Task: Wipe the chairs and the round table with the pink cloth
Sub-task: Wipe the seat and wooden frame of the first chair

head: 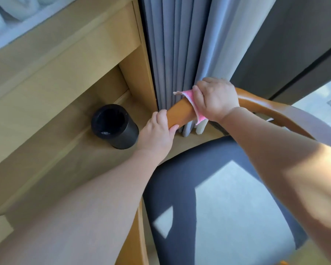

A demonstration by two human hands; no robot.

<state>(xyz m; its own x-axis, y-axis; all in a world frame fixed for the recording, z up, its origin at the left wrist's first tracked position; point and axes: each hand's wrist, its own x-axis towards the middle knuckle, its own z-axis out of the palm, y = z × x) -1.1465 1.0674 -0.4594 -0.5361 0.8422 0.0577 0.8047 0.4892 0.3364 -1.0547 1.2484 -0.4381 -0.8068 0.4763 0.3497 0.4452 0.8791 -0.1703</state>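
Note:
A chair with a curved orange-brown wooden back rail (182, 111) and a dark grey cushioned seat (227, 197) fills the lower right. My left hand (159, 132) grips the near end of the rail. My right hand (215, 98) holds the pink cloth (191, 100) wrapped over the rail just beyond the left hand. Part of the cloth sticks out to the left and below the hand. The round table is not in view.
A black cylindrical bin (114, 129) stands on the wooden floor left of the chair. Grey pleated curtains (172, 54) hang right behind the rail. A light wooden desk unit (65, 54) runs along the left. A window frame (294, 64) is at the right.

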